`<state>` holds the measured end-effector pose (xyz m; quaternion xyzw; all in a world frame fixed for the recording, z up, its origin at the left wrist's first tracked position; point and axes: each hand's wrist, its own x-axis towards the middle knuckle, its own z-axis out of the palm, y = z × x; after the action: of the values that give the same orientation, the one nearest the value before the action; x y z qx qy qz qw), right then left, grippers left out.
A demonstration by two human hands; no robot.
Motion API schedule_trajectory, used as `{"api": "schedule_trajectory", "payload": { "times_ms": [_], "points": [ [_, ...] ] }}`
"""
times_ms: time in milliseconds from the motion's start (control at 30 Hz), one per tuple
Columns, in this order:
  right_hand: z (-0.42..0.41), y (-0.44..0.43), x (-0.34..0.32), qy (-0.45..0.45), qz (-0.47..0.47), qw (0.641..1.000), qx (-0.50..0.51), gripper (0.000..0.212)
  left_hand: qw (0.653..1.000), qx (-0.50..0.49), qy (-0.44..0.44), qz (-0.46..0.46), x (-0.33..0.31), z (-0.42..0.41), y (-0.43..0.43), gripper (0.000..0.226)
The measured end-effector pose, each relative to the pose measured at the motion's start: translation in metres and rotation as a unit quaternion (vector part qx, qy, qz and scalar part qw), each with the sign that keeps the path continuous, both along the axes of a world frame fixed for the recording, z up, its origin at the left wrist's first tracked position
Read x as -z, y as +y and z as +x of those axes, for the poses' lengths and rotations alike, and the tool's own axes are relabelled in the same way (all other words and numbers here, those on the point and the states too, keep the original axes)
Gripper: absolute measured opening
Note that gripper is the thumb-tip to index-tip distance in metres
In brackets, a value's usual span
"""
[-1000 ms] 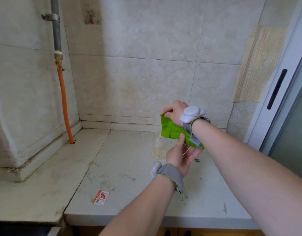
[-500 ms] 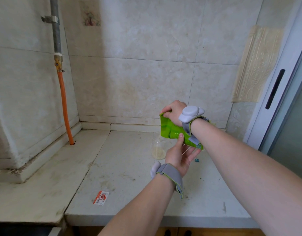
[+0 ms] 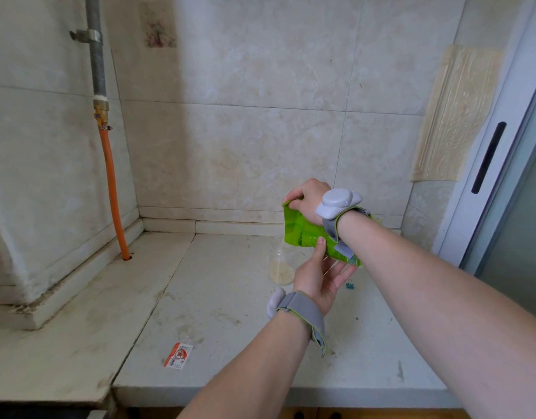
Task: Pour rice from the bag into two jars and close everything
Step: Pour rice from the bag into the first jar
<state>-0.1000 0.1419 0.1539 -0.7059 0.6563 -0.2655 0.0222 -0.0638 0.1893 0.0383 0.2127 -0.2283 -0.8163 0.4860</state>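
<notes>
Barely any change in the past second: the glossy green plastic rice bag (image 3: 303, 234) hangs in the same tilt, held in the air above and just right of the clear glass jar (image 3: 280, 258). Right hand (image 3: 310, 196) grips the bag's upper corner, fingers curled over the edge. Left hand (image 3: 319, 275) is under the lower end, thumb flat against the front face and fingers spread straight beneath: a support, not a clench. Both hands have stayed put; only the view has drifted a little.

The jar stands upright with no lid on, and a shallow layer of pale rice (image 3: 281, 272) lies in its bottom. No stream of grains can be made out. Judgement: the pour into this jar is paused or very slow and far from full. Second jar and any lids are not in view.

Surface: a stained pale stone counter (image 3: 218, 300). A small teal clip (image 3: 350, 286) lies just beside the left hand's fingertips; a red-and-white paper packet (image 3: 179, 355) lies well apart, near the front edge.

Room: beige tiled wall (image 3: 260, 146), a grey metal pipe (image 3: 95, 55) joined to an orange hose (image 3: 111, 189) running down into the counter corner, a white sliding door (image 3: 487, 158) at right.
</notes>
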Motion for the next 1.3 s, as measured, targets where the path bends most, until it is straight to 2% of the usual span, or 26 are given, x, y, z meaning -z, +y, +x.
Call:
{"api": "schedule_trajectory", "payload": {
  "times_ms": [1300],
  "points": [
    [0.0014,0.0043,-0.0017,-0.005,0.004,1.0,-0.008,0.025,1.0,-0.002,0.012,-0.003,0.002,-0.0023,-0.0004,0.026]
  ]
}}
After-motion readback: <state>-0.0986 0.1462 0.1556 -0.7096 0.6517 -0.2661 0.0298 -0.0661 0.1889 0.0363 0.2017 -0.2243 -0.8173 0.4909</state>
